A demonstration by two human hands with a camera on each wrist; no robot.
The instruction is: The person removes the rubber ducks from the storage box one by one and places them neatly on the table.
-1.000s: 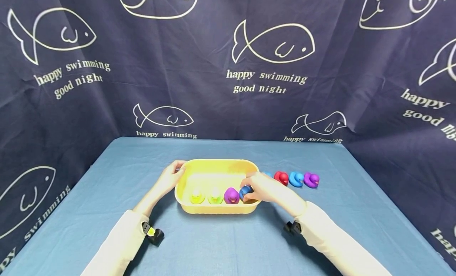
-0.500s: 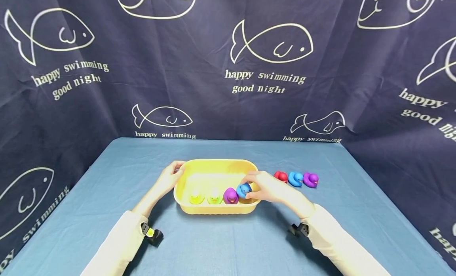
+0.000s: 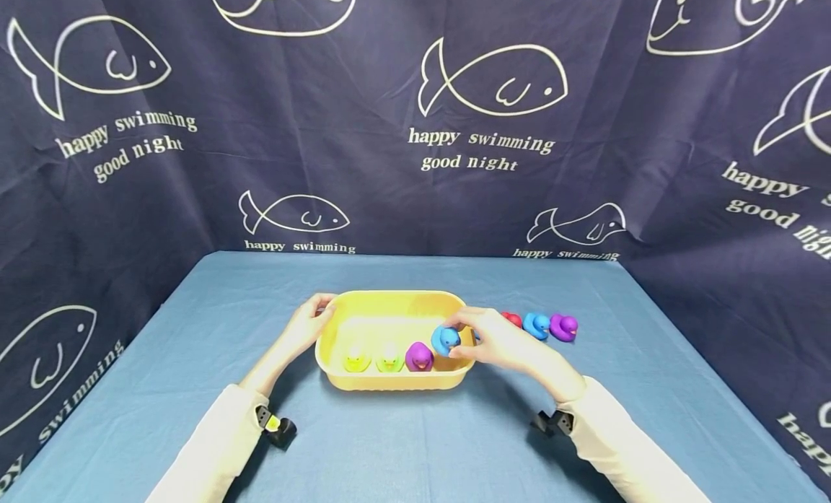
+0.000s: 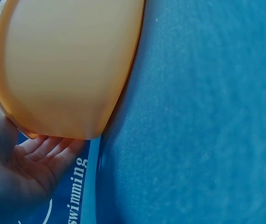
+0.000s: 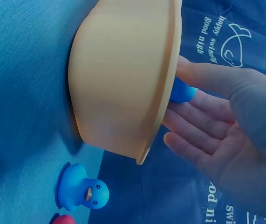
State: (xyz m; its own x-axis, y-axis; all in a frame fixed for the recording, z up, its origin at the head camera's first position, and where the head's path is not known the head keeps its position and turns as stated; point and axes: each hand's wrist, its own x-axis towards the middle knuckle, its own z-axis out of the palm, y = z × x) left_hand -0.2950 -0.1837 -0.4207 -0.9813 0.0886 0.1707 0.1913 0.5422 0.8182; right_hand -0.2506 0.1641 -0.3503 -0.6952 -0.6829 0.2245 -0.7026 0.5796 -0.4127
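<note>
The right hand [image 3: 500,340] pinches a small glossy blue duck [image 3: 445,340] above the right end of the rounded yellow plastic tub [image 3: 389,299]. The left hand [image 3: 310,324] grips the tub's left rim.

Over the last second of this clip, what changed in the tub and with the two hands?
The right hand, pinching the blue duck, lifted it slightly from the row, up and away from the tub's near wall. The left hand stayed on the yellow tub's left rim; the two green ducks and the purple duck stayed put.
</note>
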